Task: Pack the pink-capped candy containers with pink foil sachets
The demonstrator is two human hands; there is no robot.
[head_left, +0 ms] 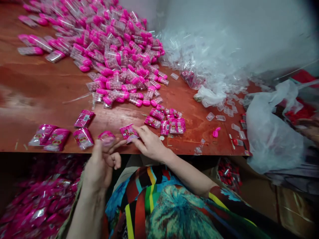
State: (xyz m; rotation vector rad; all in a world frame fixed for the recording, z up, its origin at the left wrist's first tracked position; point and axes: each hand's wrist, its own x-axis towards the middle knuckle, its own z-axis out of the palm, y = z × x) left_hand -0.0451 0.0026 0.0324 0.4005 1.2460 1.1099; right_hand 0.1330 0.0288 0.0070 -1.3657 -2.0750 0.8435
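My right hand (149,143) pinches a small pink printed packet (128,131) between thumb and fingertips, just above the table's front edge. To its left is my left hand (103,162), blurred by motion. A second pink packet (107,136), also smeared, sits between its thumb and fingers. The left index finger stretches toward the packet in my right hand, and its other fingers are curled. Several finished-looking pink packets (57,139) lie flat left of my hands. Right of them is a small cluster of pink packets (176,125).
A large heap of clear tubes with pink caps (124,59) covers the back of the wooden table (45,86). Clear empty tubes (211,63) pile up at back right, beside a white plastic bag (271,126). Below the edge, a container holds many pink packets (42,199).
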